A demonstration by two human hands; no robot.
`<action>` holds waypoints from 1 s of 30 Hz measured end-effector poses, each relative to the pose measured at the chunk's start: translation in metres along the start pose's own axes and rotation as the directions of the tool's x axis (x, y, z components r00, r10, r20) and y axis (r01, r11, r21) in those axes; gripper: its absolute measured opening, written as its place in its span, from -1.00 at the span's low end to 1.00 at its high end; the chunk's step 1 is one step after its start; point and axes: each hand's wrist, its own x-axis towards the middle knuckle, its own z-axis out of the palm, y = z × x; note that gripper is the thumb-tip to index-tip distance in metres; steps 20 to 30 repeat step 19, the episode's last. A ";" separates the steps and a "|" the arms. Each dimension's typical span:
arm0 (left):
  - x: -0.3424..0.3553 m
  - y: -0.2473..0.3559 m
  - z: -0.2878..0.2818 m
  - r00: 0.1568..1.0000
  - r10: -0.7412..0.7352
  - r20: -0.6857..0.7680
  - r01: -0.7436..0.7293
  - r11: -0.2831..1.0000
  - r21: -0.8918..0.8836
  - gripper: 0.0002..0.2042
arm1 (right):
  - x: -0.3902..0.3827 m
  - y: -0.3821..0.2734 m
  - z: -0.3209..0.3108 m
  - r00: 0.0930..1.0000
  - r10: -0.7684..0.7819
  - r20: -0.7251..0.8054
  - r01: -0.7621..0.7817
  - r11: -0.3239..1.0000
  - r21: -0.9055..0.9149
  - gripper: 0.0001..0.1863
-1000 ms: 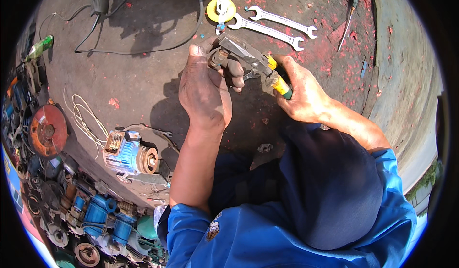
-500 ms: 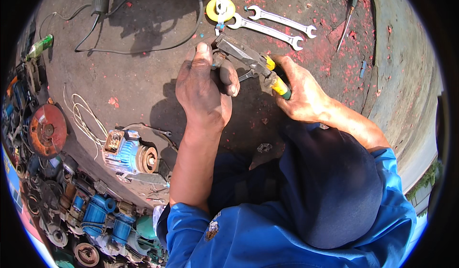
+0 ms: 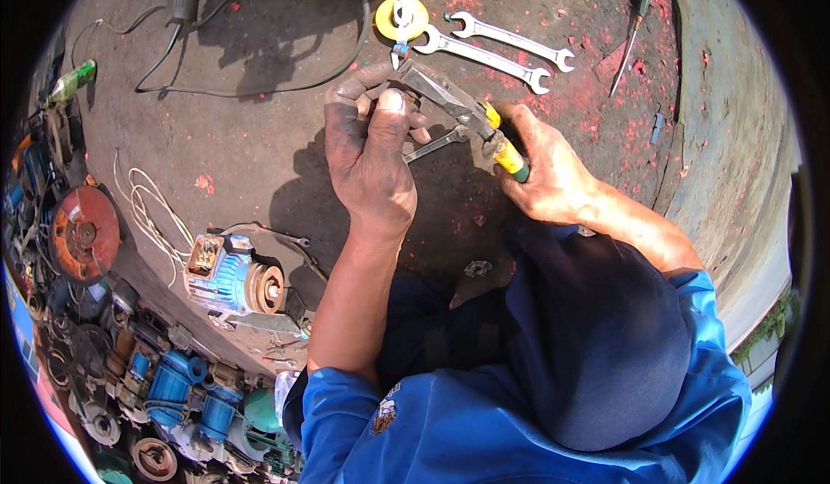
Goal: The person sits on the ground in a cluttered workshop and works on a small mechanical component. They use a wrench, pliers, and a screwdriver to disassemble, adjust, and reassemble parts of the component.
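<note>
My right hand (image 3: 549,168) grips pliers (image 3: 450,99) by their yellow and green handles. Their long dark jaws point up and to the left, toward my other hand. Beside the jaw tips is my left hand (image 3: 373,160), grimy, with its fingers curled and the thumb bent in against them. Whatever it pinches is too small or hidden to make out. Between the two hands a small spanner (image 3: 438,143) lies on the ground, partly covered by my left fingers.
Two open-ended spanners (image 3: 484,56) lie ahead beside a yellow tape roll (image 3: 387,22). A screwdriver (image 3: 634,30) rests at far right, a corded black tool (image 3: 182,0) at far left. A blue motor (image 3: 229,281) stands left; motors and scrap parts (image 3: 177,389) heap behind it.
My left hand has turned, its thumb now nearer to me and its index finger reaching toward the jaw tips. More of the small spanner shows. The pliers have shifted slightly right.
</note>
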 end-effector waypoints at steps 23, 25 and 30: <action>0.003 0.004 0.000 0.940 -0.341 0.002 0.325 0.895 -0.306 -0.68 | 0.001 0.002 0.002 1.000 -0.004 0.008 0.004 1.000 0.004 -0.28; 0.003 0.004 0.000 0.940 -0.341 0.002 0.325 0.895 -0.306 -0.68 | 0.001 0.002 0.002 1.000 -0.004 0.008 0.004 1.000 0.004 -0.28; 0.003 0.004 0.000 0.940 -0.341 0.002 0.325 0.895 -0.306 -0.68 | 0.001 0.002 0.002 1.000 -0.004 0.008 0.004 1.000 0.004 -0.28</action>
